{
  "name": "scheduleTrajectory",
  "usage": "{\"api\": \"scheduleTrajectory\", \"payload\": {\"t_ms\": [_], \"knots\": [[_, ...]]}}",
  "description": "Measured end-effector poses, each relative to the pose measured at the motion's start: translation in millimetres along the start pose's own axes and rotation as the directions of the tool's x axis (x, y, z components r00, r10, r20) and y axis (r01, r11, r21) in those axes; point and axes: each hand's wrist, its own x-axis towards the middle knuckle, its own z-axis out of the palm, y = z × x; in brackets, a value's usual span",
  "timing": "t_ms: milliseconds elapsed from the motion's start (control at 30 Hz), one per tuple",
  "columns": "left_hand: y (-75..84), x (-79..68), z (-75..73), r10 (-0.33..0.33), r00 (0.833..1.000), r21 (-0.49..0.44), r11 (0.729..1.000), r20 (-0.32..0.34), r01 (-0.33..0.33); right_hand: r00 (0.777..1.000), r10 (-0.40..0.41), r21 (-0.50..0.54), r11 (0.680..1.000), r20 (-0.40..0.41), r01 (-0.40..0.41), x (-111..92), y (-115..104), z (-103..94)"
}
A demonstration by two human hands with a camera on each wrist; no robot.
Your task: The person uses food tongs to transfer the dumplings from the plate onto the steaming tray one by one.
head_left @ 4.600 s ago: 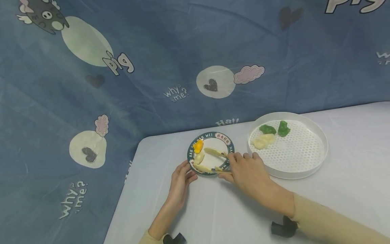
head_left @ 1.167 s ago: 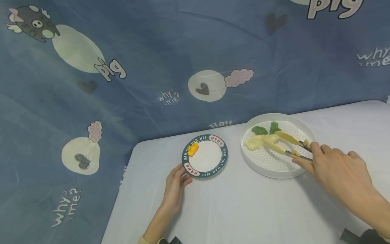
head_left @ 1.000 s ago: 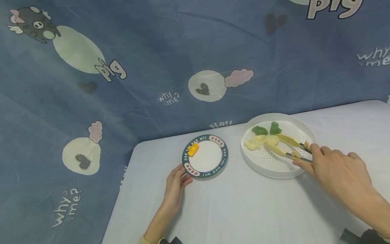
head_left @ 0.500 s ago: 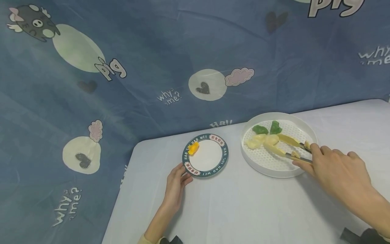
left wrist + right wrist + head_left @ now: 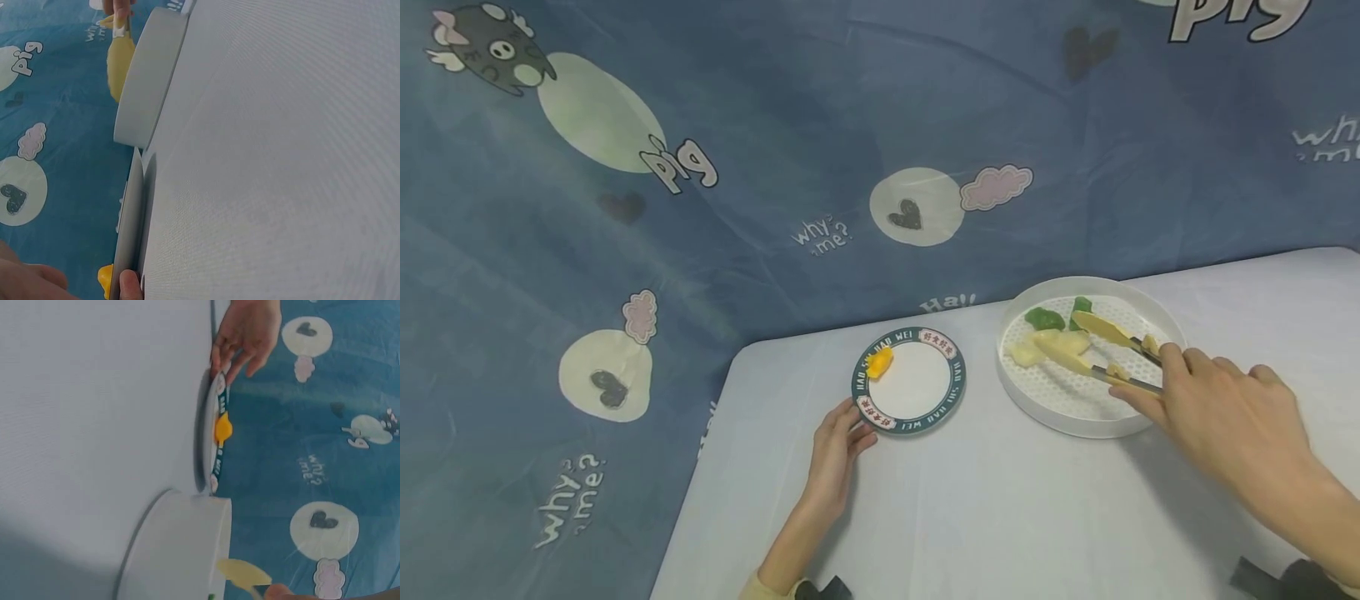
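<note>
My left hand [image 5: 831, 458] pinches the near left rim of a round plate [image 5: 917, 387] with a dark green border, thumb on one side and fingers on the other. On that border and the white centre lies an orange dumpling-shaped piece [image 5: 879, 362]. My right hand [image 5: 1232, 417] grips metal tongs with yellow tips [image 5: 1062, 356] over a white round tray [image 5: 1078, 425]. The tips stand apart, one overlapping the pale yellow dumpling-shaped pieces [image 5: 1026, 353], the other close by a green piece [image 5: 1081, 308]. Another green piece [image 5: 1043, 318] lies to the left. The right wrist view shows only one tong tip [image 5: 244, 573].
A white cloth covers the table [image 5: 1000, 517]. Behind it hangs a blue printed curtain [image 5: 775, 167], which also runs down the left side. The tray has a raised wall and a perforated base, just right of the plate.
Earlier, the tongs were over the plate beside a pale piece. That piece now lies in the tray, and the right hand has moved right with the tongs. Lately the tongs shifted slightly left.
</note>
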Motion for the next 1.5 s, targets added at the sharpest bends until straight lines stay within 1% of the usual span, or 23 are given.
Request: {"api": "scheduleTrajectory", "payload": {"t_ms": [33, 133, 233, 300, 367, 400, 600, 867, 1167, 1233, 1333, 1500], "knots": [[0.2, 0.0, 0.0, -0.001, 1.0, 0.001, 1.0, 0.0, 0.001, 1.0, -0.002, 0.004, 1.0, 0.006, 0.002, 2, -2, -0.9], [0.8, 0.7, 0.2, 0.0, 1.0, -0.001, 1.0, 0.0, 0.0, 0.999, -0.029, 0.011, 1.0, -0.017, 0.029, 8, -12, -2.3], [0.9, 1.8, 0.3, 0.002, 1.0, -0.007, 1.0, 0.002, -0.002, 0.994, -0.08, 0.013, 0.997, -0.077, 0.081, 14, -22, -0.9], [0.6, 2.4, 0.2, 0.004, 1.0, -0.008, 1.0, 0.005, -0.004, 0.985, -0.113, 0.011, 0.993, -0.133, 0.116, 17, -30, 1.8], [-0.1, 2.6, -0.1, 0.004, 1.0, -0.007, 1.0, 0.006, -0.004, 0.979, -0.137, 0.004, 0.99, -0.154, 0.139, 21, -37, 4.4], [-0.4, 2.7, -0.4, 0.002, 1.0, -0.005, 1.0, 0.006, -0.002, 0.979, -0.14, 0.003, 0.99, -0.146, 0.142, 22, -41, 5.6], [0.1, 3.4, -1.1, 0.001, 1.0, -0.003, 1.0, 0.0, -0.001, 0.99, -0.141, 0.014, 0.99, -0.027, 0.142, 31, -63, 8.6], [0.3, 2.9, -1.4, -0.005, 1.0, 0.009, 1.0, -0.009, 0.005, 0.981, -0.189, 0.029, 0.981, -0.033, 0.19, 36, -94, 18.5], [-0.3, 1.5, -0.9, -0.008, 1.0, 0.008, 1.0, 0.0, 0.008, 0.974, -0.224, 0.004, 0.974, -0.023, 0.224, 48, -126, 32.6], [0.3, 1.6, -0.8, -0.002, 1.0, 0.007, 1.0, 0.003, 0.002, 0.975, -0.22, 0.005, 0.975, -0.004, 0.22, 51, -134, 34.7], [1.0, 1.6, -0.9, 0.005, 1.0, 0.005, 1.0, 0.004, -0.005, 0.975, -0.216, 0.013, 0.976, 0.047, 0.216, 57, -145, 38.1], [-0.4, 1.3, -1.3, 0.0, 1.0, 0.002, 1.0, -0.004, 0.0, 0.967, -0.21, 0.037, 0.978, 0.144, 0.207, 67, -160, 47.5]]}}
